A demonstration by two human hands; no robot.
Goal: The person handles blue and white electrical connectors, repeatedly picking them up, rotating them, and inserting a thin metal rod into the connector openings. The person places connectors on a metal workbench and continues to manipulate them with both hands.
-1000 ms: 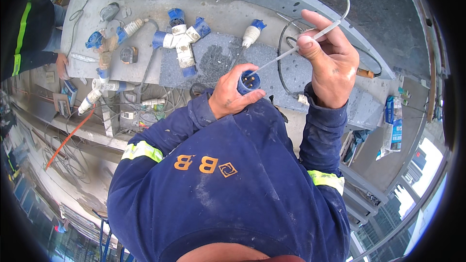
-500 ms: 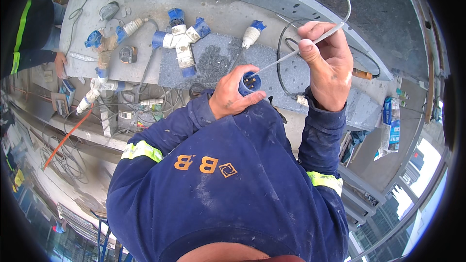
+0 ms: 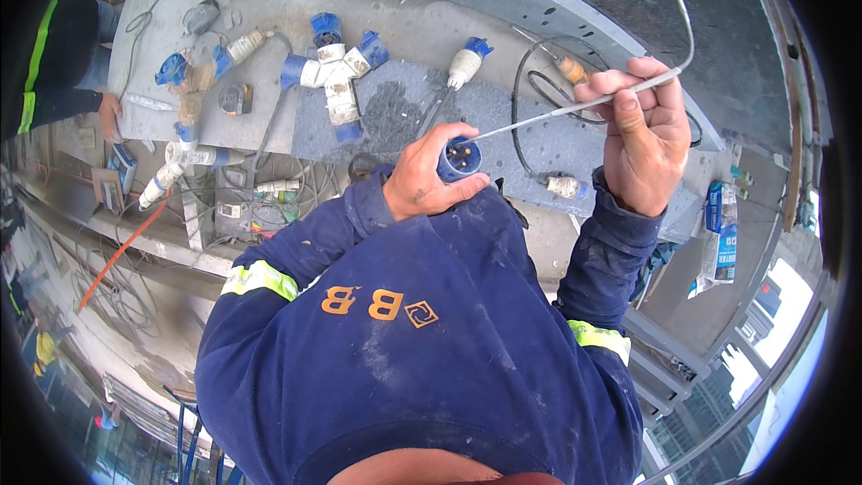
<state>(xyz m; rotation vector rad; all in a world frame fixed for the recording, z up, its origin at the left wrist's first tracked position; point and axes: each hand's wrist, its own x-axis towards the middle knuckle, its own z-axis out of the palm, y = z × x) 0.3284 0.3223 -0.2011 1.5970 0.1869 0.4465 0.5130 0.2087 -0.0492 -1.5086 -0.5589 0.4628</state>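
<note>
My left hand [image 3: 425, 171] is wrapped round a blue industrial plug [image 3: 460, 160], its open end facing up and several brass pins showing inside. In my right hand [image 3: 645, 139], thumb and fingers pinch a thin, light-grey cable [image 3: 575, 108]. The cable runs straight from the plug's upper rim to my right hand, then bends and rises out of the top of the picture. Whether its end enters the plug or only passes by the rim, I cannot tell. Beyond my left hand lies a white-and-blue connector [image 3: 465, 65] on the grey slab [image 3: 395, 94].
A white cross-shaped splitter [image 3: 339, 81] with blue sockets lies left of centre, with more connectors [image 3: 238, 52] further left. A black cable [image 3: 518, 117] with an orange-and-white end loops near my right hand. Another person's hand [image 3: 110, 117] rests at the table's left edge.
My right hand has moved to the right with the grey cable, and the cable's bend has shifted right too. My left hand and the plug stay nearly still.
</note>
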